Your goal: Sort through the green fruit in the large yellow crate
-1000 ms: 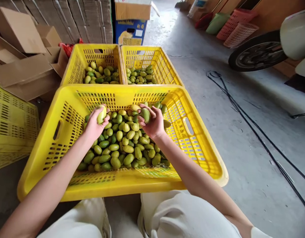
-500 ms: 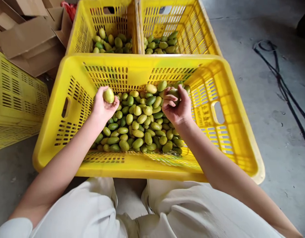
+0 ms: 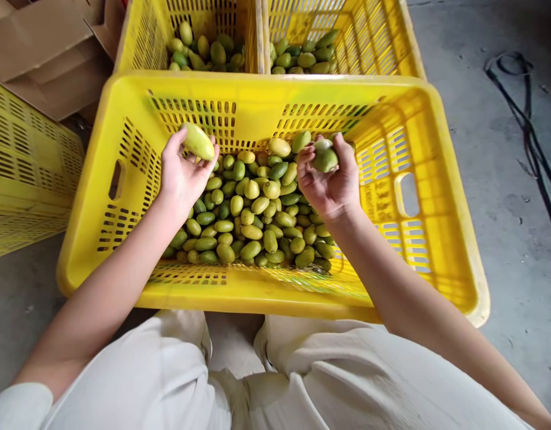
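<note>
A big yellow plastic crate (image 3: 123, 113) stands on the floor in front of my knees, holding a heap of small green and yellow-green fruits (image 3: 253, 215). My left hand (image 3: 181, 176) is raised over the heap's left side, fingers closed on one pale yellow-green fruit (image 3: 198, 141). My right hand (image 3: 331, 182) hovers over the heap's right side, palm up, gripping a darker green fruit (image 3: 324, 158). Both hands are above the pile and apart from each other.
Two smaller yellow crates (image 3: 136, 30) (image 3: 392, 36) with several similar fruits stand side by side behind the big one. Another yellow crate (image 3: 28, 173) sits at left, flattened cardboard boxes (image 3: 42, 48) behind it. Black cable (image 3: 526, 131) runs over the concrete floor at right.
The view has tilted down and closer to the crate. Both hands have lifted slightly with their fruits; the left one has turned its fruit sideways in the fingertips.
</note>
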{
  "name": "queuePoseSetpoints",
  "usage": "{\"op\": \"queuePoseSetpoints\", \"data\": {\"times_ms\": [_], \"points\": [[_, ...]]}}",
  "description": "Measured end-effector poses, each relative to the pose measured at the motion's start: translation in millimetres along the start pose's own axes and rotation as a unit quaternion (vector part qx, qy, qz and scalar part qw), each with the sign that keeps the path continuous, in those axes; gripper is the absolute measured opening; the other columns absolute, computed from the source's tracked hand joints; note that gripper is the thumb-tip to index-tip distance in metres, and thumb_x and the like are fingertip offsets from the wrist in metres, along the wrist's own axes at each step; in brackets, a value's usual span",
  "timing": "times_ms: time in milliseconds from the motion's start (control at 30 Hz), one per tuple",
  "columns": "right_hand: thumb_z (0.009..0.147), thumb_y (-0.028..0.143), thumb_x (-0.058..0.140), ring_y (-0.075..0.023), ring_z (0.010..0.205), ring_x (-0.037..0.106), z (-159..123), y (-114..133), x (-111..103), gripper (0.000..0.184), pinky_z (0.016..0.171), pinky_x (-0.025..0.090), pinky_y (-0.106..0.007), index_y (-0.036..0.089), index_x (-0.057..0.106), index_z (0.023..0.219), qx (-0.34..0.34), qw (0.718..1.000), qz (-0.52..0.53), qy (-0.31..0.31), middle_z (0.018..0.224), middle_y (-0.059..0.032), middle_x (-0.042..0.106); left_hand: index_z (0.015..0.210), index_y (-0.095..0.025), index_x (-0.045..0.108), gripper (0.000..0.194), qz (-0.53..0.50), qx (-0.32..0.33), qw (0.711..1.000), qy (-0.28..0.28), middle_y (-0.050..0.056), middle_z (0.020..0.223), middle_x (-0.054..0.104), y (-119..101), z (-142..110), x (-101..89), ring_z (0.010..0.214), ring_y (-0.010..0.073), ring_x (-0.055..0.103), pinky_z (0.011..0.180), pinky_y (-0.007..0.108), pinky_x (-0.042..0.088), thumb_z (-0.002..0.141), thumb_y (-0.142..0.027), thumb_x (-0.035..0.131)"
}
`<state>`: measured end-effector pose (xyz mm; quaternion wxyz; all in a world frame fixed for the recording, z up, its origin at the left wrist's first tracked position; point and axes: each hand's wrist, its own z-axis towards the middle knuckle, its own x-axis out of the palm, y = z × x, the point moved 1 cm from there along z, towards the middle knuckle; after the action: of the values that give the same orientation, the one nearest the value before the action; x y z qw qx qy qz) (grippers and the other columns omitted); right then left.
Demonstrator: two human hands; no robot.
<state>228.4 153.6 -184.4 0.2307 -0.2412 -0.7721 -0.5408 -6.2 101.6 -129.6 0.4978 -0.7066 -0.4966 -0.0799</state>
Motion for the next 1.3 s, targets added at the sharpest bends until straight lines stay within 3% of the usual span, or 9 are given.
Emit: {"op": "queuePoseSetpoints", "data": {"times_ms": [133, 367, 433, 567, 667, 800, 933, 1133, 1300], "points": [[0.094, 0.055, 0.064, -0.0258, 0.115, 0.071, 14, -6, -21, 0.025, 0.077, 0.062, -0.034, 0.031, 0.064, 0.085, 0.007, 0.995, -0.092, 0.030, 0.093, -0.0079, 0.076, 0.102, -0.027, 0.060, 0.010, 0.006, -0.019, 0.999, -0.032, -0.005, 0.076, 0.062, 0, 15, -10.3, 0.067, 0.0082, 0.065, 0.067, 0.014, 0.059, 0.101, -0.019, 0.067], [0.092, 0.027, 0.064, -0.0179, 0.095, 0.071, 6, -9, -12, 0.006, 0.073, 0.063, -0.031, 0.027, 0.065, 0.087, 0.061, 0.997, 0.009, 0.043, 0.105, -0.0024, 0.078, 0.100, -0.023, 0.066, 0.021, 0.135, -0.154, 0.979, 0.012, 0.002, 0.071, 0.065, 9, 22, -17.5, 0.056, 0.0141, 0.063, 0.045, 0.021, 0.049, 0.100, -0.044, 0.071], [0.095, 0.026, 0.064, -0.0207, 0.107, 0.073, -2, -8, 0, 0.005, 0.081, 0.067, -0.035, 0.027, 0.065, 0.091, 0.060, 0.997, 0.001, 0.056, 0.110, -0.0026, 0.078, 0.100, -0.020, 0.065, 0.030, 0.124, -0.138, 0.982, 0.039, 0.005, 0.075, 0.067, 9, 9, -7.2, 0.064, 0.0174, 0.070, 0.050, 0.023, 0.053, 0.107, -0.047, 0.054], [0.094, 0.034, 0.074, -0.0263, 0.119, 0.072, -12, -5, 12, 0.011, 0.085, 0.069, -0.042, 0.029, 0.064, 0.098, 0.028, 0.994, -0.095, 0.054, 0.107, -0.0022, 0.075, 0.106, -0.018, 0.064, 0.029, 0.071, -0.081, 0.990, 0.088, 0.005, 0.084, 0.070, 6, -13, 9.9, 0.094, 0.0212, 0.079, 0.079, 0.028, 0.064, 0.111, -0.027, 0.036], [0.093, 0.034, 0.075, -0.0240, 0.114, 0.073, -12, -5, 12, 0.013, 0.079, 0.068, -0.035, 0.029, 0.064, 0.098, 0.026, 0.992, -0.112, 0.048, 0.105, -0.0018, 0.073, 0.117, -0.018, 0.065, 0.024, 0.044, -0.071, 0.990, 0.117, 0.006, 0.094, 0.074, 4, -18, 12.6, 0.106, 0.0240, 0.080, 0.085, 0.030, 0.066, 0.110, -0.023, 0.043], [0.091, 0.039, 0.078, -0.0218, 0.103, 0.072, -10, -4, 9, 0.017, 0.068, 0.064, -0.029, 0.030, 0.065, 0.098, 0.036, 0.992, -0.110, 0.052, 0.103, -0.0025, 0.073, 0.118, -0.023, 0.070, 0.017, 0.052, -0.055, 0.993, 0.095, 0.005, 0.092, 0.074, 3, -19, 10.3, 0.087, 0.0190, 0.078, 0.066, 0.021, 0.061, 0.106, -0.034, 0.062], [0.093, 0.052, 0.071, -0.0250, 0.099, 0.072, -14, -1, 12, 0.025, 0.063, 0.063, -0.031, 0.031, 0.068, 0.107, 0.055, 0.991, -0.110, 0.046, 0.104, -0.0041, 0.075, 0.111, -0.025, 0.071, 0.009, 0.068, -0.062, 0.993, 0.071, 0.003, 0.093, 0.072, 2, -22, 11.1, 0.087, 0.0154, 0.076, 0.070, 0.017, 0.060, 0.103, -0.028, 0.067], [0.095, 0.038, 0.061, -0.0263, 0.119, 0.072, -16, -2, 18, 0.015, 0.080, 0.068, -0.039, 0.032, 0.069, 0.106, 0.056, 0.987, -0.140, 0.048, 0.111, -0.0024, 0.078, 0.112, -0.024, 0.069, 0.020, 0.065, -0.065, 0.992, 0.090, 0.006, 0.105, 0.075, 2, -22, 9.2, 0.103, 0.0240, 0.078, 0.076, 0.026, 0.064, 0.107, -0.038, 0.057], [0.091, 0.025, 0.064, -0.0222, 0.144, 0.063, -9, -9, 13, 0.005, 0.099, 0.067, -0.040, 0.029, 0.067, 0.092, 0.006, 0.996, -0.062, 0.065, 0.117, -0.0015, 0.079, 0.120, -0.022, 0.069, 0.023, 0.078, -0.058, 0.989, 0.107, 0.008, 0.108, 0.074, 9, -18, 7.2, 0.113, 0.0256, 0.077, 0.084, 0.028, 0.063, 0.107, -0.022, 0.051]]}}
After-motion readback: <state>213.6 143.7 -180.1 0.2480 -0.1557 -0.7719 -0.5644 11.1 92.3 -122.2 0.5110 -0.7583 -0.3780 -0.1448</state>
